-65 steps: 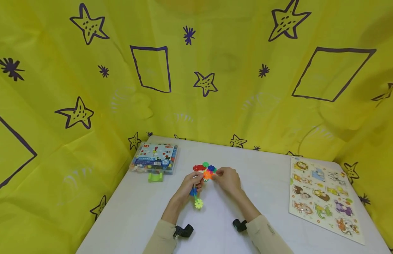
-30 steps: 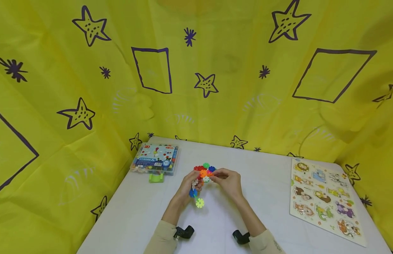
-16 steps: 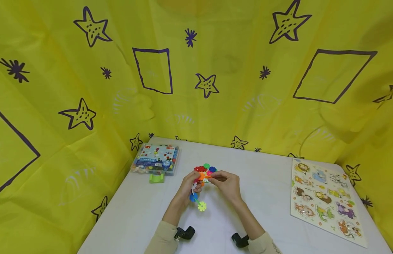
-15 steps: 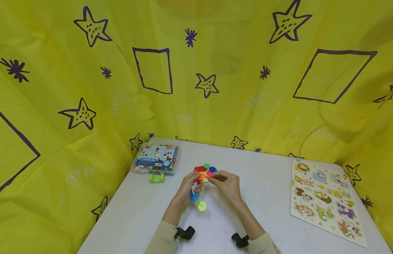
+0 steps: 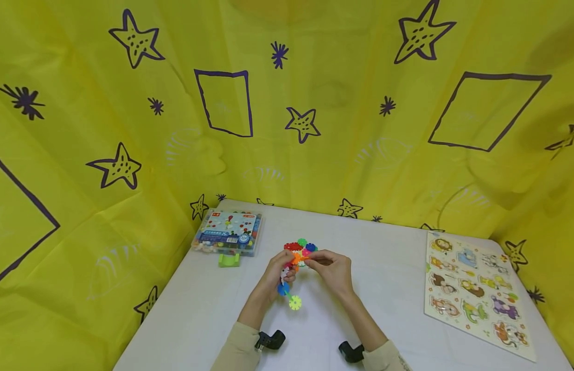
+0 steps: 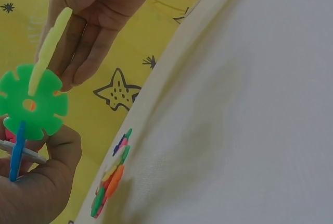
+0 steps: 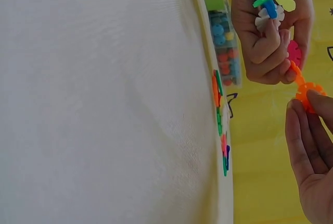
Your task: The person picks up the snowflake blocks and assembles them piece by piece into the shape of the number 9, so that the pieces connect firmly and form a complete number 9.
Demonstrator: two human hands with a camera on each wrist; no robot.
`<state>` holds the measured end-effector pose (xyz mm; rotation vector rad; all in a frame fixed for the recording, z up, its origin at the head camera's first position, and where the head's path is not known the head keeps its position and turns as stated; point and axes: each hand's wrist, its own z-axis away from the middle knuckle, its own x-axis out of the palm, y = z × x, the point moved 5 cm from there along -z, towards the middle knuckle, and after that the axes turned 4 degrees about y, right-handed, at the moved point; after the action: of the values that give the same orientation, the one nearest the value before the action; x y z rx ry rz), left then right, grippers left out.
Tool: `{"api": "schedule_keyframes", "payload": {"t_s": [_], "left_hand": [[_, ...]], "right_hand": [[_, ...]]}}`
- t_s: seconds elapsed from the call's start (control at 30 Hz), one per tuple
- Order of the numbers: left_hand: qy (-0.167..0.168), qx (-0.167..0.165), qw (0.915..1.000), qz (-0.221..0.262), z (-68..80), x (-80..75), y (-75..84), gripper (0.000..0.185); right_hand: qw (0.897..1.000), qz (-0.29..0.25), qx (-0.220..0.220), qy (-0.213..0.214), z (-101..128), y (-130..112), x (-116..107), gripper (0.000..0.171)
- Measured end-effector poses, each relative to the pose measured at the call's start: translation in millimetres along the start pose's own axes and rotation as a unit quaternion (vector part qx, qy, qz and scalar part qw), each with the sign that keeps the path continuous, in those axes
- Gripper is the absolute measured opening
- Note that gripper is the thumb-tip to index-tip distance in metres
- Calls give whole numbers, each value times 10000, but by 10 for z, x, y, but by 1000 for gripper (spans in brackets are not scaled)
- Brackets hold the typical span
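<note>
clearly the left hand (image 5: 279,273) is clenching the snowflake-disc chain (image 5: 289,288) above the tabletop (image 5: 398,268), near its middle, steadying it while the right hand (image 5: 331,268) is pinching an orange disc (image 7: 307,91) at its far end; the chain's long axis is running from the person's side toward the far edge.

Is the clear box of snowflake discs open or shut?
Shut: the printed lid lies flat on the clear box, discs visible through its side wall.

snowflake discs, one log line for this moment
left hand holds disc chain | right hand pinches orange disc | piece box shut
</note>
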<state>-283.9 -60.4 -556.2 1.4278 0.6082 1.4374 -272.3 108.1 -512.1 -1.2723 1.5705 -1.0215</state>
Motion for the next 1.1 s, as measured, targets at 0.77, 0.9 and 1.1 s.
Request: {"api": "schedule_keyframes", "payload": {"t_s": [0.77,0.9,1.1], "left_hand": [[-59,189,9994,-292,-14,11,14,24],[190,203,9967,-765,-35,5,-24,24],[664,210,9900,-1230,-63,-40,-44,21]], "right_hand": [[9986,298,-427,51,-42,80,58,10],[9980,436,-440,-157,-73,111,11,13],[9923,1196,-101,-307,-203,241,-65,23]]}}
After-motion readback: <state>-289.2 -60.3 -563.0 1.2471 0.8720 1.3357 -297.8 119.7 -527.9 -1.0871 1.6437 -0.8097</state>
